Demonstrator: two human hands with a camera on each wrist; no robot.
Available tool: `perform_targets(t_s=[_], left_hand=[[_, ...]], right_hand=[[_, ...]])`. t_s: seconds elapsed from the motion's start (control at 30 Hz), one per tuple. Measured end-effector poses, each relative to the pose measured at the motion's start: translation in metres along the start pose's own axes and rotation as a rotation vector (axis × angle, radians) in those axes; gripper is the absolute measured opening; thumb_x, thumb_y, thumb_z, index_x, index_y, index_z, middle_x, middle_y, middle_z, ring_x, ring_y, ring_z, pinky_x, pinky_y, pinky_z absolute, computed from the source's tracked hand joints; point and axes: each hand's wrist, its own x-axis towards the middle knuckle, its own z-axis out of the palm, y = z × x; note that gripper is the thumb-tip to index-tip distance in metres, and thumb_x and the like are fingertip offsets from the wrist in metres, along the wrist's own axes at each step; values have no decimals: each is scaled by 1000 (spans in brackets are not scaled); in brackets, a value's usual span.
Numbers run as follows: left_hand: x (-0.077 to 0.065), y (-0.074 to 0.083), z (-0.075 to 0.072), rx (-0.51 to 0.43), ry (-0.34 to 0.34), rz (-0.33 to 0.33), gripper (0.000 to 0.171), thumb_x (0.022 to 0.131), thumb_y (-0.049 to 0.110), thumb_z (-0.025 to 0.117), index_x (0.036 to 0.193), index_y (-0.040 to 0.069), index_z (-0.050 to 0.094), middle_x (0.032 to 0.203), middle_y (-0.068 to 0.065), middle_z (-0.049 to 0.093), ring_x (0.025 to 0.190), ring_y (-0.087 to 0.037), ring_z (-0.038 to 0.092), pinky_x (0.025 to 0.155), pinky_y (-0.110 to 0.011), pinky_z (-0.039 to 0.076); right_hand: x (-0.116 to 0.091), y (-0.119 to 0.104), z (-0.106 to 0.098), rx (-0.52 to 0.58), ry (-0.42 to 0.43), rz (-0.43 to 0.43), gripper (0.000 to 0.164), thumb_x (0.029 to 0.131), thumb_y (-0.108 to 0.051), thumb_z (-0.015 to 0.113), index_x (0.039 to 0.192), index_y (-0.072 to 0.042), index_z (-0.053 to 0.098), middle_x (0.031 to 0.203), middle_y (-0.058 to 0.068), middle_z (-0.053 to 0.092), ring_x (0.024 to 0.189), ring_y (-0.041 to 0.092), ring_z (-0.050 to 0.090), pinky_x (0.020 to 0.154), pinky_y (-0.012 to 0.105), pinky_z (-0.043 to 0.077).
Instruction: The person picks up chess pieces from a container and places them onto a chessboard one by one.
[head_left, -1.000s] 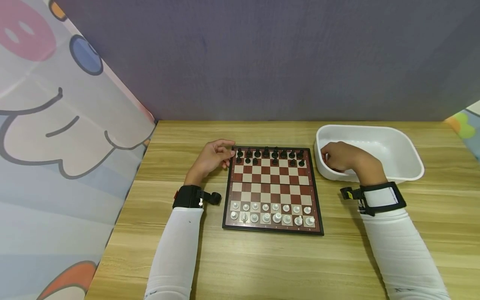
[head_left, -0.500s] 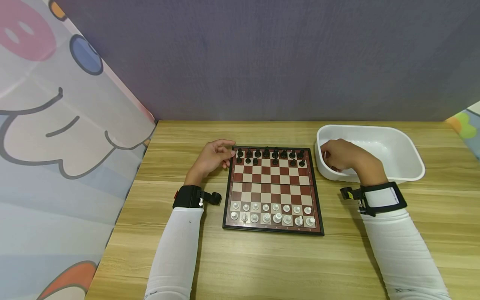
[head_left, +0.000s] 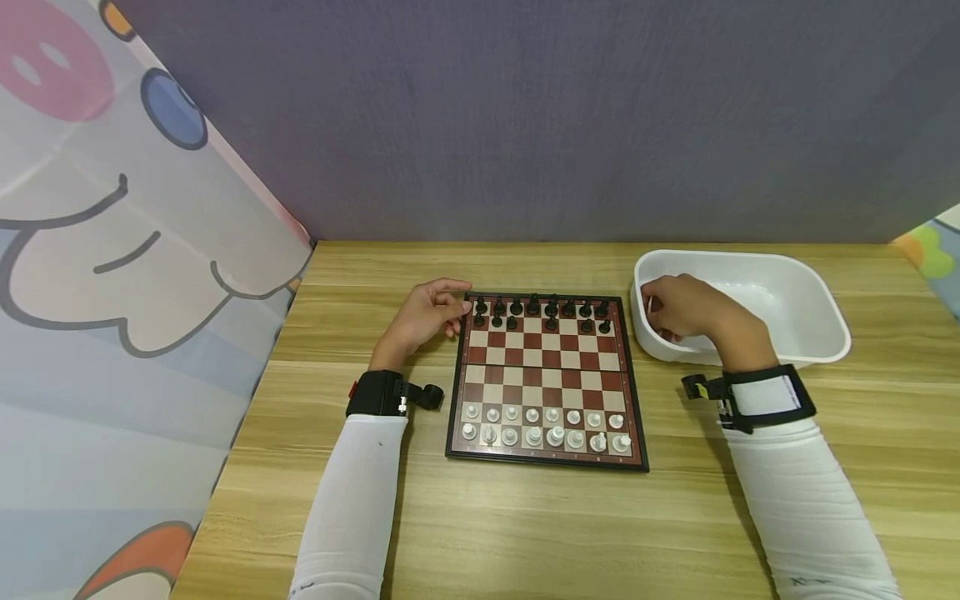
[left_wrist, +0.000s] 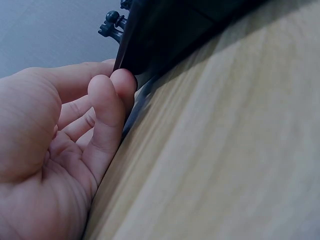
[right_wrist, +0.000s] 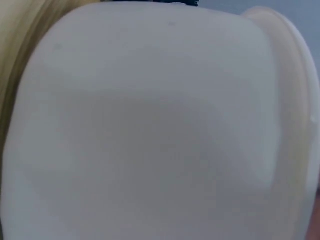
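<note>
A folding chessboard [head_left: 542, 358] lies on the table in the head view. Black chess pieces [head_left: 533, 305] fill its far row, and the row before it has two gaps. White chess pieces [head_left: 555, 436] stand in two full rows along the near side. My left hand [head_left: 429, 315] pinches the far left corner of the board, thumb on the top edge; the left wrist view shows fingertips at the board's dark rim [left_wrist: 131, 55]. My right hand [head_left: 686, 307] reaches into the left end of a white plastic tub [head_left: 795, 308], fingers curled down. Whatever its fingertips touch is hidden.
The tub's outer wall [right_wrist: 150, 125] fills the right wrist view. A grey partition [head_left: 525, 125] rises behind the table's far edge, and a cartoon-printed wall [head_left: 112, 250] runs along the left. The wooden table [head_left: 540, 533] extends in front of the board.
My right hand has shifted slightly up and away inside the tub. My left hand stays at the board's corner, and the pieces stand as before.
</note>
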Motion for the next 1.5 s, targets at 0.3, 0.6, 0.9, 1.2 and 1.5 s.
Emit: perform_targets(t_s=[0.3, 0.6, 0.9, 1.2, 1.5], left_hand=[[0, 0, -1, 3, -2, -1, 40, 82, 20, 67, 120, 16, 57, 85, -19, 57, 64, -28, 55, 60, -41, 50], [0, 0, 0, -1, -3, 1, 40, 82, 20, 67, 120, 16, 57, 84, -19, 56, 63, -28, 54, 59, -41, 50], [1, -2, 0, -10, -2, 4, 39, 82, 20, 67, 120, 16, 57, 85, -19, 56, 63, -28, 54, 58, -40, 50], [0, -1, 0, -7, -6, 4, 39, 83, 20, 66, 120, 16, 57, 85, -19, 57, 63, -28, 55, 59, -40, 50], [0, 0, 0, -7, -2, -2, 37, 83, 19, 66, 119, 17, 58, 86, -20, 56, 64, -28, 55, 60, -41, 50]], right_hand=[[0, 2, -2, -18, 15, 2, 9, 86, -10, 49, 79, -15, 50, 65, -3, 52, 56, 16, 48, 54, 33, 37], [-1, -2, -7, -7, 100, 19, 7, 89, -13, 51, 89, -13, 58, 74, -2, 55, 62, 14, 50, 59, 34, 38], [-5, -9, -12, 22, 240, 32, 10, 90, -10, 54, 98, -7, 58, 80, -1, 61, 65, 11, 57, 65, 35, 42], [-6, -16, -15, -8, 526, 13, 9, 88, -25, 60, 93, -19, 64, 70, -6, 60, 60, 10, 55, 54, 36, 39], [-5, -23, -15, 19, 622, 23, 17, 87, -35, 61, 91, -20, 64, 74, -4, 60, 66, 16, 53, 55, 37, 38]])
